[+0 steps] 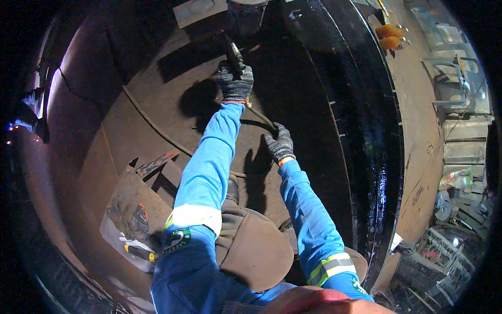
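Note:
My left hand (234, 83), in a grey-and-black striped work glove, is closed around a hose-fed hand tool (236, 54) with a dark body and a silvery section. The tool's exact kind does not show. From beside the left wrist, a hose (261, 116) runs down to my right hand (281, 142). That hand wears a matching glove, and its fingers curl around the hose. Further along, the hose loops over the brown metal surface (172, 104) below my arms.
A long, glossy black steel piece (374, 157) stands along my right. To my left sits an angular metal box (125, 209) near a yellow-and-black handle (140, 253). Far right are orange objects (389, 36) and a wire basket (422, 267). Bright sparks (14, 126) show far left.

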`<action>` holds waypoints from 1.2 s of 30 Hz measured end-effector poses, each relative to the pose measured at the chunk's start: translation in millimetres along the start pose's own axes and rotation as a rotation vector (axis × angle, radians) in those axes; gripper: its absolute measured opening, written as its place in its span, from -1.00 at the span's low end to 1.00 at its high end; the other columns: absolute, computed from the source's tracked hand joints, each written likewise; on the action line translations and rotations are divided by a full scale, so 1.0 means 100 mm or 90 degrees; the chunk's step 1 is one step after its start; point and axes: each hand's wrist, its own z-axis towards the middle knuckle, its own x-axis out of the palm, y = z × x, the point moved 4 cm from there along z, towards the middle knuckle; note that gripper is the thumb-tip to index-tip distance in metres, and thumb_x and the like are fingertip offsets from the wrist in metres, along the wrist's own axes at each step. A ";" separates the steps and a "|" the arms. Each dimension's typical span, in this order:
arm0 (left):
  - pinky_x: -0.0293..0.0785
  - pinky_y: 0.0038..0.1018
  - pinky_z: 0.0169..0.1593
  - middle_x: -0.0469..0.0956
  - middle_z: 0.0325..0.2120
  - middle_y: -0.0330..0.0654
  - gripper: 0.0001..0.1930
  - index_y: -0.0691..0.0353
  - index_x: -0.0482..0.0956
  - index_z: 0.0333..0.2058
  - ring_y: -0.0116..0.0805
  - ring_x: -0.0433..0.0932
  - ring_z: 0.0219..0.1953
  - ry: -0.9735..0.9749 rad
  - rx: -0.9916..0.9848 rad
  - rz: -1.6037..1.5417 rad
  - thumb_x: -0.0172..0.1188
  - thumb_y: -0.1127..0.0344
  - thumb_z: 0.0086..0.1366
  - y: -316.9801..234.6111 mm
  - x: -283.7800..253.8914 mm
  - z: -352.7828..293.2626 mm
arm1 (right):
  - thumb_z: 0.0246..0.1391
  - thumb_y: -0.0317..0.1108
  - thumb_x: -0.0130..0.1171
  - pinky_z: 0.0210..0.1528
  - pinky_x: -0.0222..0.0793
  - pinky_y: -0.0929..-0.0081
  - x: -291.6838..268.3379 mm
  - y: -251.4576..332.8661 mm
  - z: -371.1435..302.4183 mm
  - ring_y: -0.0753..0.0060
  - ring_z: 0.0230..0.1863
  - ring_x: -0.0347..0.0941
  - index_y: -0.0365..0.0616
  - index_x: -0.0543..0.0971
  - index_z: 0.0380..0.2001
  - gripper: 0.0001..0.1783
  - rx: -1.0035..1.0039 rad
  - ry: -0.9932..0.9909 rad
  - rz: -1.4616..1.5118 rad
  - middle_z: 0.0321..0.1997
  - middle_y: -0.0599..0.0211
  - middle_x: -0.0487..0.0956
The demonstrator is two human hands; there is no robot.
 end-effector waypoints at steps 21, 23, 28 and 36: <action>0.29 -0.50 -0.51 0.38 -0.68 -0.34 -0.91 0.20 0.40 -0.58 -0.47 0.35 -0.62 -0.098 0.139 0.104 0.13 0.47 -0.11 -0.48 -0.34 0.14 | -0.13 -0.36 0.20 -0.14 0.38 0.44 -0.17 0.52 0.28 0.24 -0.13 0.43 -0.08 0.42 -0.08 -0.55 -0.160 0.011 0.251 -0.09 0.13 0.46; 0.32 -0.48 -0.52 0.41 -0.70 -0.33 -0.93 0.18 0.41 -0.62 -0.43 0.40 -0.64 -0.062 0.127 0.035 0.13 0.44 -0.09 -0.79 -0.41 0.27 | -0.13 -0.35 0.18 -0.03 0.32 0.39 -0.33 0.64 0.27 0.15 -0.05 0.39 -0.08 0.41 -0.06 -0.54 -0.207 -0.012 0.223 -0.07 0.08 0.45; 0.41 -0.47 -0.53 0.47 -0.64 -0.25 -0.90 0.22 0.45 -0.55 -0.41 0.46 -0.63 -0.063 0.413 0.196 0.16 0.34 0.01 -1.71 -0.66 0.57 | -0.12 -0.29 0.15 0.06 0.26 0.34 -0.73 0.84 0.12 0.06 0.00 0.35 -0.11 0.41 -0.07 -0.53 -0.280 -0.049 0.220 -0.05 0.05 0.44; 0.41 -0.41 -0.46 0.48 -0.62 -0.22 -0.83 0.28 0.46 -0.47 -0.38 0.46 -0.55 0.004 0.326 0.071 0.21 0.39 -0.08 -2.57 -0.57 1.39 | -0.14 -0.38 0.16 0.03 0.28 0.38 -1.35 1.06 -0.10 0.13 -0.04 0.39 -0.15 0.45 -0.12 -0.59 -0.311 -0.057 0.225 -0.11 0.08 0.47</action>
